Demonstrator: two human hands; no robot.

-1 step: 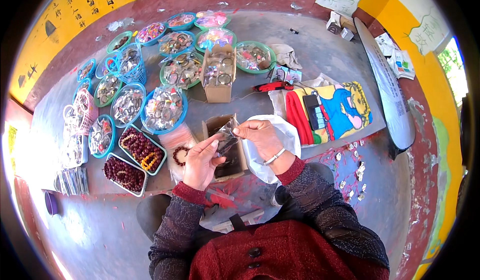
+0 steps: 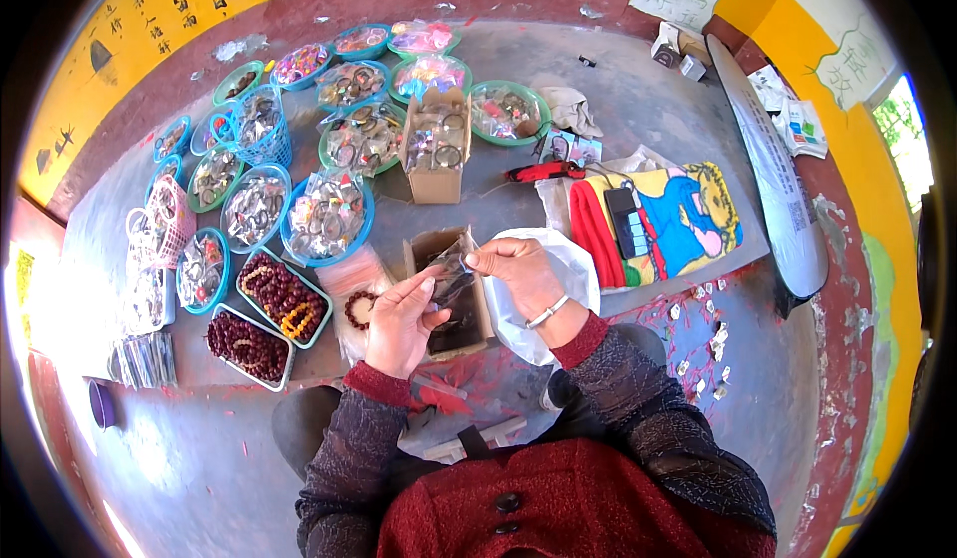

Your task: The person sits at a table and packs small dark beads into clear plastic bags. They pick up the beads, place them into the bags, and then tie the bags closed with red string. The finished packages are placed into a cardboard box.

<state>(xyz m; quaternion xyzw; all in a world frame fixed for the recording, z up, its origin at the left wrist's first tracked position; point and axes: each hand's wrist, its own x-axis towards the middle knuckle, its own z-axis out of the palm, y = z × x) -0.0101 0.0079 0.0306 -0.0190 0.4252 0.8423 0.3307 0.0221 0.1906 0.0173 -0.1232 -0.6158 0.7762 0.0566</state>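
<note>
A small clear plastic bag (image 2: 452, 271) is stretched between my two hands, above an open cardboard box (image 2: 479, 331). My left hand (image 2: 398, 329) pinches the bag's left side between thumb and fingers. At the opposite upper edge, my right hand (image 2: 525, 277), with a light bangle at its wrist, grips the bag with thumb and forefinger. Something dark shows through or behind the film; I cannot tell which. Next to my left hand, a dark beaded bracelet (image 2: 360, 309) lies on a stack of clear plastic bags (image 2: 349, 271). The box's inside is dark and partly hidden by my hands.
Right of the box lies a white plastic bag (image 2: 548, 250). Farther right, a phone (image 2: 626, 223) rests on a colourful towel (image 2: 688, 221). Trays of dark red beads (image 2: 267, 377), blue and green basins (image 2: 315, 260) and another filled carton (image 2: 436, 187) stand left and ahead.
</note>
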